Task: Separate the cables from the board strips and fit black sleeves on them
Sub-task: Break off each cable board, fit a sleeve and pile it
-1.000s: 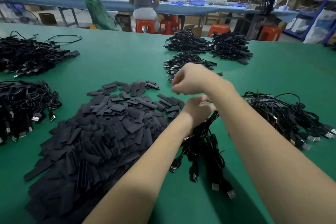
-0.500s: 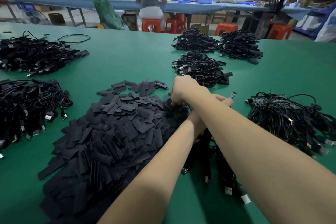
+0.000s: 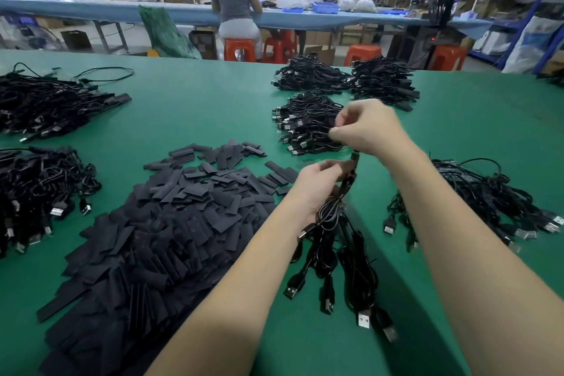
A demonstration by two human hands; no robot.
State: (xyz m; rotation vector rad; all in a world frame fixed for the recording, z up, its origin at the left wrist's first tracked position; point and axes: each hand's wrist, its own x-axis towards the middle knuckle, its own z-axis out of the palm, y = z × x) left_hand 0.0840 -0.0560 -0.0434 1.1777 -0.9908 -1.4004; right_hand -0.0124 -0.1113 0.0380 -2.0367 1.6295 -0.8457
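Black cable bundle [image 3: 335, 223] gripped by left hand [image 3: 314, 186], right hand [image 3: 366, 128] seemingly pinching one sleeve [image 3: 337, 122]

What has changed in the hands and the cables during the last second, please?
The right hand dipped to the sleeve pile, then lifted away above the left hand, fingers now curled as if pinching something small; a sleeve cannot be confirmed. The left hand kept gripping the cable bundle. The piles on the green table stayed put.

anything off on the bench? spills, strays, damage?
No damage or spill shows. Only strays: a few black sleeves lie loose on the green table past the far right edge of the sleeve pile, and one cable loops out of the far-left cable heap.
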